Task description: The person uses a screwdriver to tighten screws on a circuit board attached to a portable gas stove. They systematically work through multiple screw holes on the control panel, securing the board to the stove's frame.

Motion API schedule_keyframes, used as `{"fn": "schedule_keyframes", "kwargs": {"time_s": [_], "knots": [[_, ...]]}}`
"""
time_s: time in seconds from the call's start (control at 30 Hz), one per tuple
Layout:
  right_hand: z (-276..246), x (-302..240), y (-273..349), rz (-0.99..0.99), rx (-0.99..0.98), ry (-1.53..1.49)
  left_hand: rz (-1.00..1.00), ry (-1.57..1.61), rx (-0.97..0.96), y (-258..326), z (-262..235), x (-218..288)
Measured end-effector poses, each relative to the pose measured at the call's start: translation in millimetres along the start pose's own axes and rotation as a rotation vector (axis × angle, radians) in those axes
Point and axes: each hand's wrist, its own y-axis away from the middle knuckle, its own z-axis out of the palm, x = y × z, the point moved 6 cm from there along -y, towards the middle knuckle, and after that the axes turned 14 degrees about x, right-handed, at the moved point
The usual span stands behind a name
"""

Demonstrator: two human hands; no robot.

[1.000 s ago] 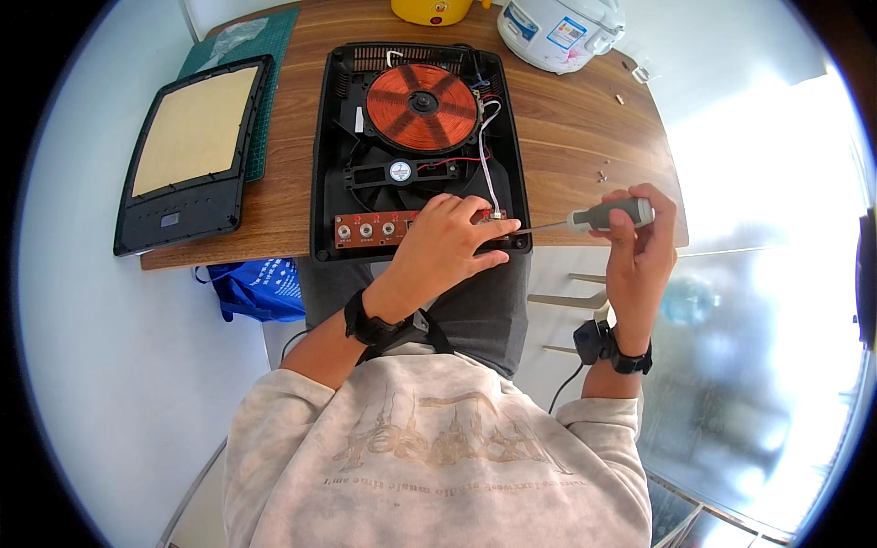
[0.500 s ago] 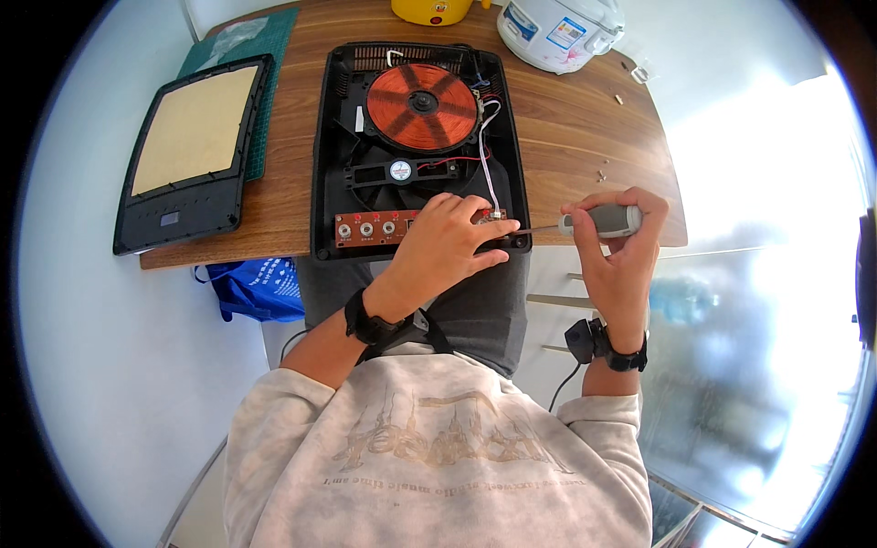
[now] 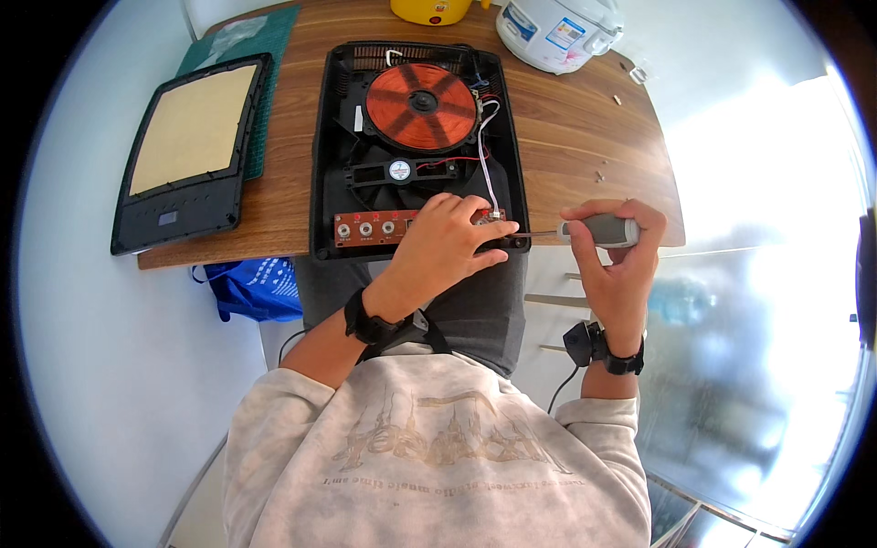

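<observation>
My right hand (image 3: 621, 265) grips a screwdriver (image 3: 607, 231) by its grey handle, the shaft lying nearly level and pointing left. Its tip ends by the right end of a red-brown control board (image 3: 365, 228), close to my left index fingertip; the exact contact is hidden. My left hand (image 3: 443, 233) lies over the board's right half, fingers apart and pressing on it. The board sits along the near edge of an opened induction cooker's black base (image 3: 322, 173). A round copper coil (image 3: 422, 106) and a fan (image 3: 400, 171) fill the rest, and a white cable (image 3: 484, 155) runs to the board.
The cooker's top cover (image 3: 192, 137) lies inside up at the left, partly on a green cutting mat (image 3: 265, 100). A white rice cooker (image 3: 557, 36) and a yellow appliance (image 3: 429, 11) stand at the back. Several small screws (image 3: 601, 173) lie at the right.
The screwdriver handle has shifted slightly and sits more level in my right hand, with the fingers a little lower. My left hand stays in place on the board.
</observation>
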Motion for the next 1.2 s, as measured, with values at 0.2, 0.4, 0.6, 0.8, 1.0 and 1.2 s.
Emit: {"fn": "schedule_keyframes", "kwargs": {"time_s": [0.2, 0.4, 0.6, 0.8, 1.0, 1.2], "knots": [[-14, -23, -1, -0.402, -0.004, 0.373, -0.005, -0.001, 0.004, -1, 0, 0], [-14, -18, 8, -0.278, 0.056, 0.213, -0.005, 0.002, 0.004, 0, 0, 0], [-5, -18, 12, -0.156, 0.006, -0.142, 0.001, 0.006, 0.017, -1, -2, 2], [-5, -33, 5, -0.411, -0.067, 0.07, -0.01, 0.009, 0.008, -1, -1, 1], [-7, -29, 12, -0.373, -0.077, -0.006, -0.002, 0.005, 0.01, -1, -2, 1], [-7, -27, 12, -0.31, -0.038, -0.059, -0.004, 0.005, 0.003, -2, -2, 2]]}}
